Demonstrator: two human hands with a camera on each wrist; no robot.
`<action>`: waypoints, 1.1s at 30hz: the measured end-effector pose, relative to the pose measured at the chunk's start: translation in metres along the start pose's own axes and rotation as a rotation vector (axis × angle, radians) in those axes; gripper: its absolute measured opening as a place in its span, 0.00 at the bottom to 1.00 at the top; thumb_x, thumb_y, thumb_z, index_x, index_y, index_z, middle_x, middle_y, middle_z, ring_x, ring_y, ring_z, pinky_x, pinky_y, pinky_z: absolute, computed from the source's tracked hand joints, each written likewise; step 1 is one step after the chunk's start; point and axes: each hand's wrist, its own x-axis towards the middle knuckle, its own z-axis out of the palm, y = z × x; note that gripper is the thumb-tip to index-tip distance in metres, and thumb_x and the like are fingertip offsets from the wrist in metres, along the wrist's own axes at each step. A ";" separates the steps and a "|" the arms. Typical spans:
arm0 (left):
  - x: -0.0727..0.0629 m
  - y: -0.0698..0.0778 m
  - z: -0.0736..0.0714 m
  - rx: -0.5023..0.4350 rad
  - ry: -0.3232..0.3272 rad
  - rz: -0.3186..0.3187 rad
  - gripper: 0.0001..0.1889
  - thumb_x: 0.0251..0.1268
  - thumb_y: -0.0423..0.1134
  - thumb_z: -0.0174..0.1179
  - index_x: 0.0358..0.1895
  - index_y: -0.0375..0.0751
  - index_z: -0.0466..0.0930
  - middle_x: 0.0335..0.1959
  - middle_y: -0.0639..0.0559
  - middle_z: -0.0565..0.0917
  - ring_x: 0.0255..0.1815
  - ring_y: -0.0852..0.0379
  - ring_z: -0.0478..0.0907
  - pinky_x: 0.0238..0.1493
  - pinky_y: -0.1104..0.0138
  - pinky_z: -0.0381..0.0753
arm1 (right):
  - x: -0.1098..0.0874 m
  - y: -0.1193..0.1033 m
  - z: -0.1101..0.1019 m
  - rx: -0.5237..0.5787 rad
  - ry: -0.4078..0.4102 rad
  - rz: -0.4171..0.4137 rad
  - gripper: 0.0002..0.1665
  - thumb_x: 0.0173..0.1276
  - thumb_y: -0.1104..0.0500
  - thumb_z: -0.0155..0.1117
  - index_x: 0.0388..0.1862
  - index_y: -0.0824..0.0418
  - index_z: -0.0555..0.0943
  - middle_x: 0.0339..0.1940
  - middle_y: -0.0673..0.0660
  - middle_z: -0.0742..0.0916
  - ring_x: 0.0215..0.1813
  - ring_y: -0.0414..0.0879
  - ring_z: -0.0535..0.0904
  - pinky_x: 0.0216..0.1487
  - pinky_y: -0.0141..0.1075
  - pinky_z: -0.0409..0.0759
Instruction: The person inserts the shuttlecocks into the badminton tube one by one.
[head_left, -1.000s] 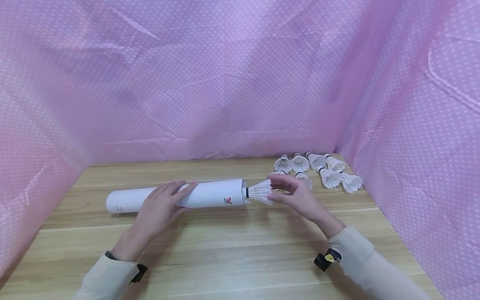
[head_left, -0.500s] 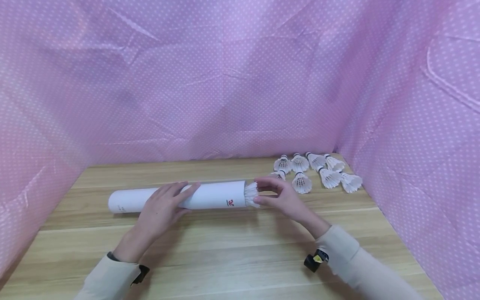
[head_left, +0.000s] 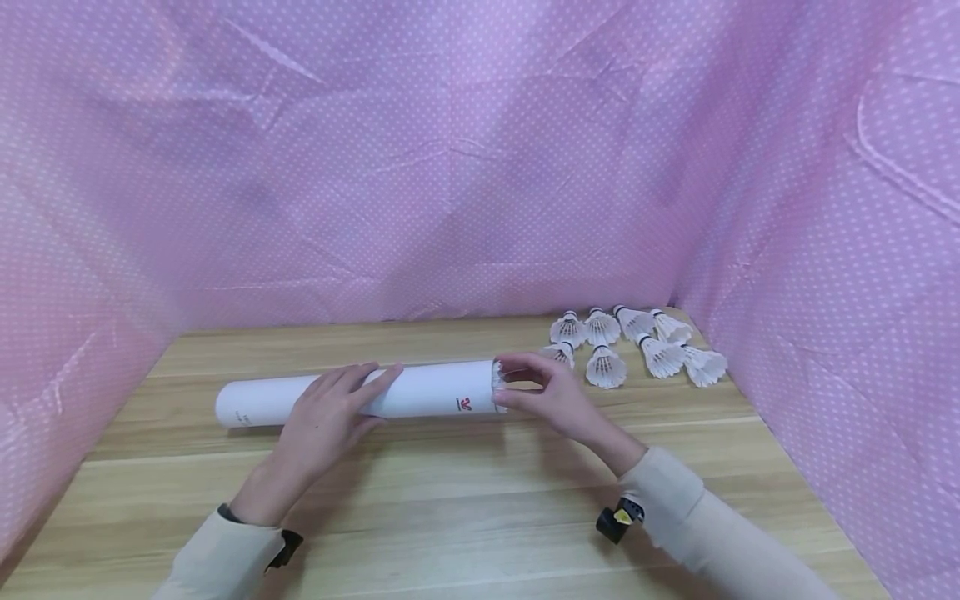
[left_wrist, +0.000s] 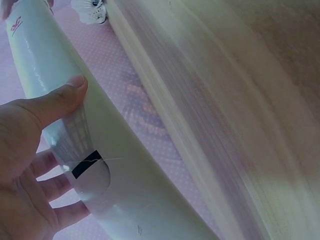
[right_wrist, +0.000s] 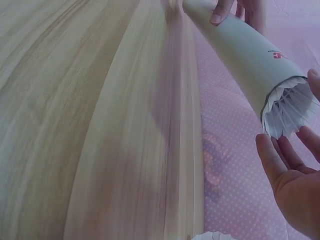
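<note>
A long white shuttlecock tube [head_left: 435, 388] lies sideways across the table, its mouth facing right and a red logo near that end. My left hand [head_left: 322, 421] grips it around the middle; in the left wrist view the thumb [left_wrist: 62, 100] lies over the top and the other fingers curl beneath. At the mouth, my right hand [head_left: 553, 400] holds the feather rim of a shuttlecock [right_wrist: 287, 111] between thumb and fingers. Most of that shuttlecock sits inside the tube, with only the skirt's edge sticking out. Its cork is hidden.
Several loose shuttlecocks [head_left: 605, 367] lie in a cluster at the table's back right corner, just beyond my right hand. The wooden table [head_left: 450, 517] is bordered at the back and sides by pink dotted cloth [head_left: 450, 167].
My right hand has moved left, pushing the shuttlecock from the tube's mouth to almost fully inside. The left hand keeps its grip; the tube has shifted very slightly right.
</note>
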 end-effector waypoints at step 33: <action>-0.003 0.001 -0.004 0.011 -0.027 -0.026 0.45 0.46 0.37 0.81 0.73 0.54 0.71 0.61 0.38 0.78 0.59 0.35 0.77 0.61 0.40 0.75 | 0.002 -0.005 0.004 0.017 -0.026 0.039 0.32 0.61 0.66 0.75 0.65 0.67 0.77 0.58 0.61 0.84 0.60 0.59 0.80 0.55 0.38 0.84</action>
